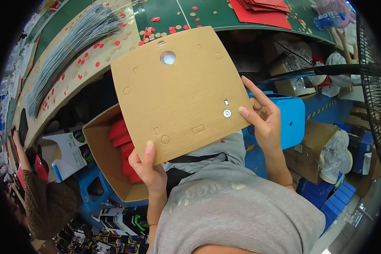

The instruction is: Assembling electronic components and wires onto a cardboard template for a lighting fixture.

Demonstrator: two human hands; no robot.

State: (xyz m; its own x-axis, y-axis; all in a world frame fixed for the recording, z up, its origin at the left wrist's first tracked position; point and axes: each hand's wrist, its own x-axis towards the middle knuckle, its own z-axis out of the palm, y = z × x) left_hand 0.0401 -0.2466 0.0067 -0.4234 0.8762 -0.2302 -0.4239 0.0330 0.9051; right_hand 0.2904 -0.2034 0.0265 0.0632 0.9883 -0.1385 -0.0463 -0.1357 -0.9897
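One brown cardboard panel (182, 93) is between the two grips, in front of the person's belly. The left grip (150, 171) pinches its near corner, with the thumb on top. The right grip (266, 120) pinches the right edge, with the thumb on top and one finger pointing up along the side. Holding just the edges likely keeps it steady and leaves its face easy to see.

On the panel I count one big round opening (167, 58), far ahead of the left grip, and one small silver ring (227, 113), just left of the right thumb. There are also three circle outlines and four box-shaped outlines.

Just left of the left grip is one open cardboard box (103, 156) with red sheets (122, 144) inside, maybe so they stay together. They overlap, so I cannot count them. Behind the right grip is one blue stool (294, 120).

Ahead of both grips is the green and tan counter (218, 15). Far ahead of the left grip lies one bundle of gray wires (67, 53), perhaps bunched to keep them tidy. Many red and tan scraps lie around it, too many to count.
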